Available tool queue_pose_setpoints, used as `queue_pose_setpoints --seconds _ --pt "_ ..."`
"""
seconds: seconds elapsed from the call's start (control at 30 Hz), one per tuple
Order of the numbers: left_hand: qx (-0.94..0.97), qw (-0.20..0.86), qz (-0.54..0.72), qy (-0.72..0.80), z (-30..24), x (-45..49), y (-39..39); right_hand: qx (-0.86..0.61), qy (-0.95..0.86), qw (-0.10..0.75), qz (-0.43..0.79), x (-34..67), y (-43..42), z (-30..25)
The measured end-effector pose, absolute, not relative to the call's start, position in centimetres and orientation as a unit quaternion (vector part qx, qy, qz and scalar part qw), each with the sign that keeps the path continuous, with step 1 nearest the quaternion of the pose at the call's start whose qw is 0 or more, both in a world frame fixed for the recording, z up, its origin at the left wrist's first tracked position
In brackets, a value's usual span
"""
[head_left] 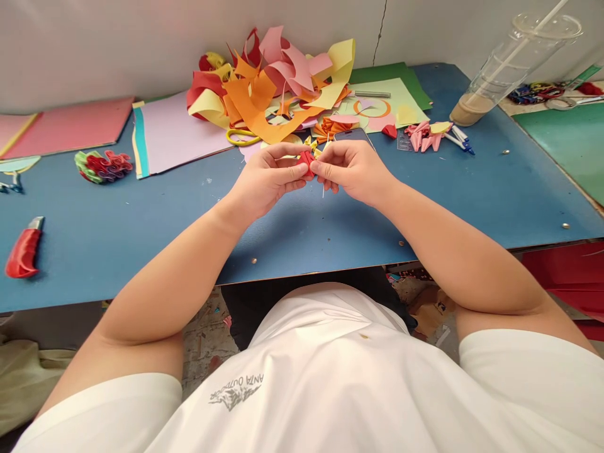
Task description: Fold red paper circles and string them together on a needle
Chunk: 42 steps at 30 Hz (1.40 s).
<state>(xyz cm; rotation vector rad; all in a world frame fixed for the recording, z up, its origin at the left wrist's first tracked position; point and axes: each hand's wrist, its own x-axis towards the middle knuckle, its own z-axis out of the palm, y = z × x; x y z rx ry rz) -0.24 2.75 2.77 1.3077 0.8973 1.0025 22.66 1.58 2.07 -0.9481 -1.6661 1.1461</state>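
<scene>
Between my two hands, above the blue table, is a small folded piece of red paper (307, 162). My left hand (271, 176) pinches its left side with thumb and fingers. From the other side my right hand (356, 168) pinches the right edge, fingers curled. A thin white stick (323, 190) pokes out below the right fingers; what it belongs to is hidden. Just behind the hands lie a folded orange paper piece (330, 129) and a dark phone-like object (353, 134), partly covered by my right hand.
Paper offcuts (264, 94) pile up at the back, with yellow-handled scissors (240, 136) beside them. A plastic cup (504, 69) with a straw stands back right, near folded pink pieces (425, 136). A red utility knife (26, 251) lies left, blade tip showing. Curled paper pieces (102, 167) sit behind it.
</scene>
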Motion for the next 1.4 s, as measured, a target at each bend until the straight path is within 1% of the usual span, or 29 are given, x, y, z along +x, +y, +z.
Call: queue_pose_setpoints --seconds 0.17,0.3,0.43,0.73,0.97,1.23,1.4 --pt "0.565 0.58 0.434 0.395 2.8 -0.1 2.8 -0.384 -0.682 0.433 0.447 22.7 1.7 1.7" --pt "0.581 0.566 0.437 0.388 2.9 0.1 2.5 -0.387 -0.683 0.462 0.413 22.3 1.5 1.0" --pt "0.602 0.543 0.435 0.392 3.1 0.2 2.2 -0.371 -0.655 0.482 0.449 22.0 1.7 0.4" --pt "0.627 0.533 0.422 0.38 3.1 0.1 2.6 -0.393 -0.638 0.463 0.473 22.3 1.6 1.2" --pt "0.635 0.52 0.433 0.374 3.2 0.2 2.4 -0.419 -0.575 0.464 0.528 22.3 1.2 2.0" --pt "0.642 0.529 0.448 0.328 2.4 0.0 3.1 -0.389 -0.534 0.465 0.589 22.3 1.2 2.1" --pt "0.639 0.543 0.45 0.306 2.2 -0.2 3.4 -0.382 -0.523 0.461 0.606 22.4 1.2 2.1"
